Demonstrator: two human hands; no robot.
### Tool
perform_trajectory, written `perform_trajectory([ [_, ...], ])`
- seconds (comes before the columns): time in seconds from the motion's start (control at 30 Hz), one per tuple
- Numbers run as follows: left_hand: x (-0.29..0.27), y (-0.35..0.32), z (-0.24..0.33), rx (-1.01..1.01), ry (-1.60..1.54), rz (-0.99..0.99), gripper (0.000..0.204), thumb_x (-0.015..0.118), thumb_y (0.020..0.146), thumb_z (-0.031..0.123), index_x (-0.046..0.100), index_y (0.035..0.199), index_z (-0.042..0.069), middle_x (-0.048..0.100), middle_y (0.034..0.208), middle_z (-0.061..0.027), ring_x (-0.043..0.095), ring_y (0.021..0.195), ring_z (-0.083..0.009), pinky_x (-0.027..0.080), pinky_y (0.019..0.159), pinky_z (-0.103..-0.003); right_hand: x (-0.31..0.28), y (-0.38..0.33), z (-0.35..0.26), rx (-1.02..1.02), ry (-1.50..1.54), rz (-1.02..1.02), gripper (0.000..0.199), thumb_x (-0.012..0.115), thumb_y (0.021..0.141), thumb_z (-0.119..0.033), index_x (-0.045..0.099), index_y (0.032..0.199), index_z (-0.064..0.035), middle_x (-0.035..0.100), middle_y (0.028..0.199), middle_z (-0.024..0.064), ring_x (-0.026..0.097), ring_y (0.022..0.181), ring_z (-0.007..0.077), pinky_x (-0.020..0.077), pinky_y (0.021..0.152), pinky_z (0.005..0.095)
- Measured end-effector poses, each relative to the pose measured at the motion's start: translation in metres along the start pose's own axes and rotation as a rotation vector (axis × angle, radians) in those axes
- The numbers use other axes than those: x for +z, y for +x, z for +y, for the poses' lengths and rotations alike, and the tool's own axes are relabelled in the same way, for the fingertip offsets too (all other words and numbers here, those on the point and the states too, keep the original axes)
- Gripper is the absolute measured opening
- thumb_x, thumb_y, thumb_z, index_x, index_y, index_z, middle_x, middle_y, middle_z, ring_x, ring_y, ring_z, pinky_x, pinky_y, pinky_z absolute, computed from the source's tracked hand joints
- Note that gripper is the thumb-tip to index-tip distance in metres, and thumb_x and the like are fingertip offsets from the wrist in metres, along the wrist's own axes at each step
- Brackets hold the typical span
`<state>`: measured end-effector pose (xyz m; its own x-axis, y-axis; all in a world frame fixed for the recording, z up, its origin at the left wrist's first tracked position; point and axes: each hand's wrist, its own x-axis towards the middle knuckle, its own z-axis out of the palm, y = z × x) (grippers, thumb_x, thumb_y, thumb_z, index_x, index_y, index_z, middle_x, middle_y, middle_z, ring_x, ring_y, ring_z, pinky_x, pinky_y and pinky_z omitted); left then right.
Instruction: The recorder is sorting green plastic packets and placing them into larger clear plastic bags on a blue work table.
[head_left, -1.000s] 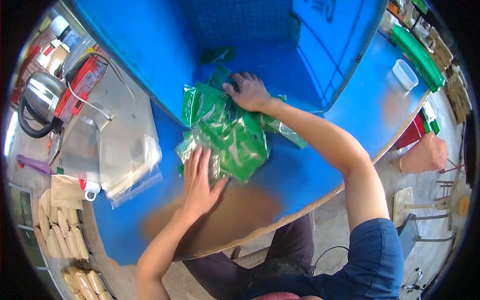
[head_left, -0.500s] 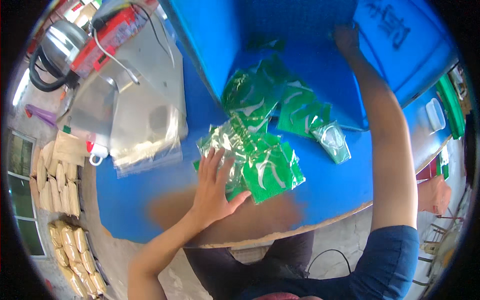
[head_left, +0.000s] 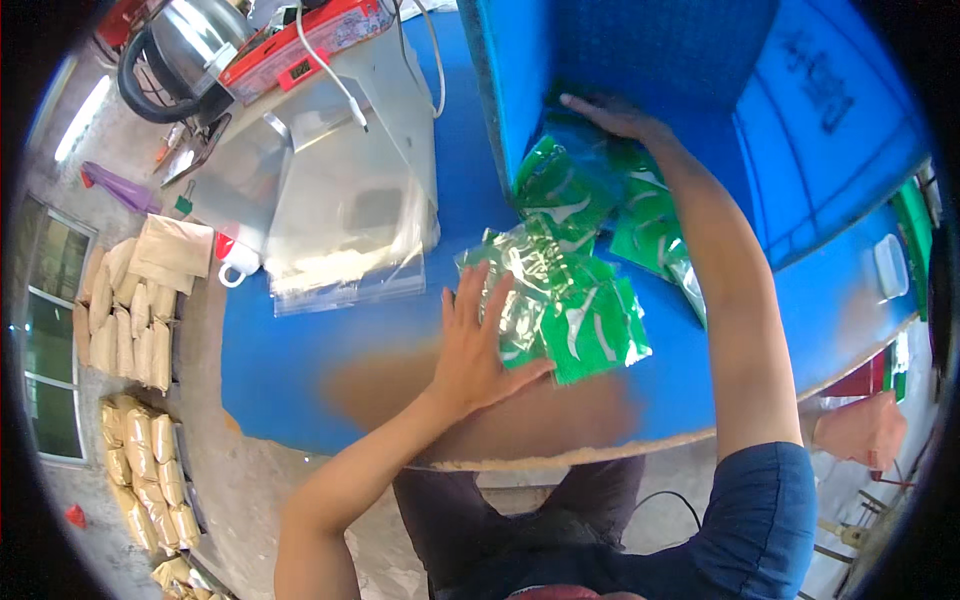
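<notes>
My left hand (head_left: 474, 352) lies with spread fingers on the near left side of a loose heap of green packets in clear plastic (head_left: 597, 330). More green packets (head_left: 570, 195) spread from there into the mouth of a blue bin (head_left: 640, 45), whose open side faces me. Inside the bin, my right hand (head_left: 622, 120) reaches leftward over the farthest packets with its fingers stretched out; shadow dims the fingers beneath. My right forearm partly covers a pale packet (head_left: 686, 280) at the heap's right side.
Clear plastic bags (head_left: 345, 225) lie stacked on the blue table (head_left: 300, 370) at left. Behind them are a metal kettle (head_left: 195, 45), a red box (head_left: 300, 45) and a white cable (head_left: 335, 75). A white tray (head_left: 890, 267) sits far right. Filled tan packs (head_left: 140, 450) are on the floor at left.
My right hand has moved from the bin's right wall leftward, over the packets at the back. My left hand stays on the near packets. The whole view has shifted.
</notes>
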<state>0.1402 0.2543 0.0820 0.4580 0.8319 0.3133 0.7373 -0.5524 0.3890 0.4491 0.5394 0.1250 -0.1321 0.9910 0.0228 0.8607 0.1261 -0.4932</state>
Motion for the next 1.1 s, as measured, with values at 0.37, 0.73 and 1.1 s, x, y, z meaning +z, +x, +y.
perform_trajectory([
  [0.37, -0.003, -0.010, -0.004, 0.105, 0.013, 0.042, 0.117, 0.082, 0.066, 0.061, 0.027, 0.152, 0.003, 0.025, 0.154, -0.0285, 0.028, 0.141, -0.0467, 0.024, 0.115, -0.056, 0.109, -0.191, -0.068, 0.066, -0.408, 0.299, 0.101, 0.066, 0.074, -0.070, 0.036, 0.151, -0.0110, 0.028, 0.155, 0.0269, 0.022, 0.145, 0.0467, 0.0141, 0.113, 0.0684],
  [0.73, -0.011, -0.074, -0.023, -0.069, 0.066, 0.133, 0.084, 0.072, 0.080, 0.058, 0.047, 0.140, 0.005, 0.040, 0.146, -0.0219, 0.035, 0.138, -0.0399, 0.026, 0.112, -0.060, 0.101, -0.266, -0.104, -0.119, 0.063, 0.561, 0.067, 0.058, 0.092, -0.054, 0.053, 0.134, -0.0018, 0.052, 0.136, 0.0250, 0.049, 0.128, 0.0393, 0.0381, 0.108, 0.0528],
  [1.1, -0.032, -0.103, 0.005, 0.019, -0.205, 0.730, 0.035, 0.071, 0.089, 0.022, 0.061, 0.115, 0.001, 0.060, 0.123, -0.0188, 0.056, 0.118, -0.0367, 0.043, 0.101, -0.047, 0.059, -0.487, -0.022, -0.242, -0.355, 0.260, 0.070, 0.068, 0.089, -0.047, 0.047, 0.141, -0.0046, 0.045, 0.145, 0.0259, 0.037, 0.138, 0.0434, 0.0292, 0.113, 0.0534],
])
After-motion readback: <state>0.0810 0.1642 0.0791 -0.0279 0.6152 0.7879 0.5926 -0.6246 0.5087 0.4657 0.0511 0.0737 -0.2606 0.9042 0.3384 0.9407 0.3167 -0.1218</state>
